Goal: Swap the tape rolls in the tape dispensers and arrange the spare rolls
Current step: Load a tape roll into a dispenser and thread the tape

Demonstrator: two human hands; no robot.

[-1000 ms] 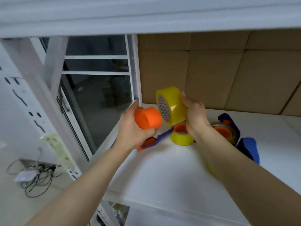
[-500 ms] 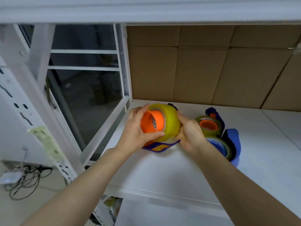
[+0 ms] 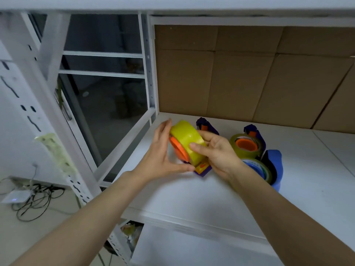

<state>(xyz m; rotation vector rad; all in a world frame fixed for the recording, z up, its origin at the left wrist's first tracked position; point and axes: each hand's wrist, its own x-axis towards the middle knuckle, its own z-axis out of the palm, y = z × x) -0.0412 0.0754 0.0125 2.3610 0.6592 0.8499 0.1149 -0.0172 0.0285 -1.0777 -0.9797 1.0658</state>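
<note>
– Gripping what, the right fingers (image 3: 208, 136)?
– The yellow roll (image 3: 185, 136). They curl over its far side with the thumb on the near rim, so the right hand (image 3: 219, 154) clasps it standing on edge.
– And the left fingers (image 3: 163, 131)?
– Stretched out, not curled. They lie flat against the roll's left face, beside the orange core (image 3: 177, 149), and the thumb reaches under the roll. The left hand (image 3: 160, 160) presses rather than grasps.
– Where is the roll?
– Middle of the frame, between both hands, against the purple dispenser (image 3: 203, 170). The dispenser's base peeks out below and its top shows behind. Whether the core is fully seated I cannot tell.
– Outward from there?
– Just right of the right hand, a second dispenser (image 3: 252, 131) carries an olive roll (image 3: 235, 140) with its own orange core. Just below that, a blue dispenser (image 3: 275, 166) holds a blue-cored roll (image 3: 266, 172). All stand on the white shelf (image 3: 192, 198). Brown cardboard (image 3: 230, 77) lines the back, and cables (image 3: 32, 198) lie on the floor at lower left.
</note>
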